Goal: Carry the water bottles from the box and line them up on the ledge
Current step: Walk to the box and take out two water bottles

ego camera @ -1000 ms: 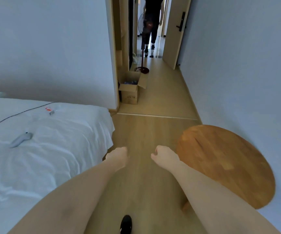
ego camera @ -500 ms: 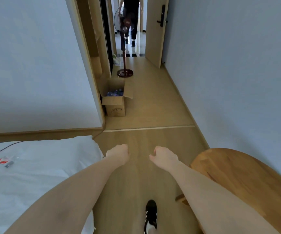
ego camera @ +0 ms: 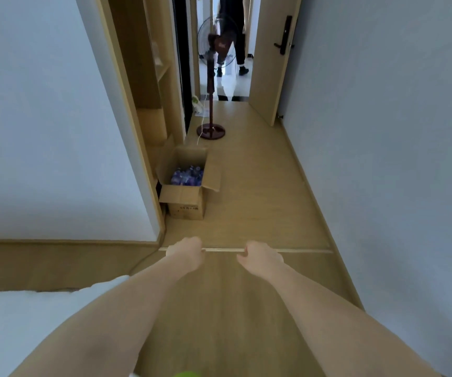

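This was a home, a bedroom opening onto a narrow hallway. A bed (ego camera: 15, 322) with white sheets sat at lower left, wood-look flooring (ego camera: 260, 186) ran ahead between pale walls, a pedestal fan (ego camera: 211, 77) stood by a built-in wooden shelf unit (ego camera: 148, 77), and a wooden door (ego camera: 273, 58) hung open beyond.

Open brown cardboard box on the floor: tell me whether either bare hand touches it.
Apart. In the head view, bare wooden floor shows between the cardboard box and both the left hand and right hand.
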`<state>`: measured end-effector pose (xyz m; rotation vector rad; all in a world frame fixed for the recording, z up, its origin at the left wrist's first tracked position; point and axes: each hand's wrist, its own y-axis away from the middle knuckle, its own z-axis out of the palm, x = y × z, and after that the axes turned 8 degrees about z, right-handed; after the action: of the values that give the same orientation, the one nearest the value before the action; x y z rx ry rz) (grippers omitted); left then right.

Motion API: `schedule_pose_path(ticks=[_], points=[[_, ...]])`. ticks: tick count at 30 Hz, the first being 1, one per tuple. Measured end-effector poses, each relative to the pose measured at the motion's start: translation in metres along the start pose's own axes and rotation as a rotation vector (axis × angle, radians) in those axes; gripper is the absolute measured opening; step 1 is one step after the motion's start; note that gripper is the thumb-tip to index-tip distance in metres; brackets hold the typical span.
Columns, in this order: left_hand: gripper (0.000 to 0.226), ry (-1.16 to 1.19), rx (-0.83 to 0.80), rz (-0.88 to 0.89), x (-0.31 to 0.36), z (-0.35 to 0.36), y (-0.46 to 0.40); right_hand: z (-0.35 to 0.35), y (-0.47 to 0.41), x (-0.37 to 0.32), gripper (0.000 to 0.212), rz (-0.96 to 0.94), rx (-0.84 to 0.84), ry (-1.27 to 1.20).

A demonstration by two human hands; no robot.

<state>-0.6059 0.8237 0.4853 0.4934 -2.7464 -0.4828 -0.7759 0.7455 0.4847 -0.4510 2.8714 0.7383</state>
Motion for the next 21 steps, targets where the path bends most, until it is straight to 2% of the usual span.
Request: schedule_pose_path(ticks=[4,8,13,18,21], points=[[0.022,0.06,-0.03,-0.035,-0.011,-0.03,-0.086,-0.035,-0.084,-0.02,0.034,-0.011,-0.016,-0.002],[0.011,0.038,-0.008,0.018,-0.017,-0.062,-0.182,-0.068,-0.176,-0.045,0.036,-0.018,-0.008,-0.007],[0.026,0.013,-0.01,0.066,-0.028,-0.125,-0.299,-0.119,-0.285,-0.075,0.032,-0.023,-0.011,-0.023],[0.022,-0.035,-0.046,0.091,-0.03,-0.18,-0.391,-0.167,-0.379,-0.092,0.027,0.008,-0.039,-0.12],[0.024,-0.029,-0.057,0.08,-0.027,-0.194,-0.44,-0.188,-0.437,-0.096,0.036,0.015,-0.023,-0.1]])
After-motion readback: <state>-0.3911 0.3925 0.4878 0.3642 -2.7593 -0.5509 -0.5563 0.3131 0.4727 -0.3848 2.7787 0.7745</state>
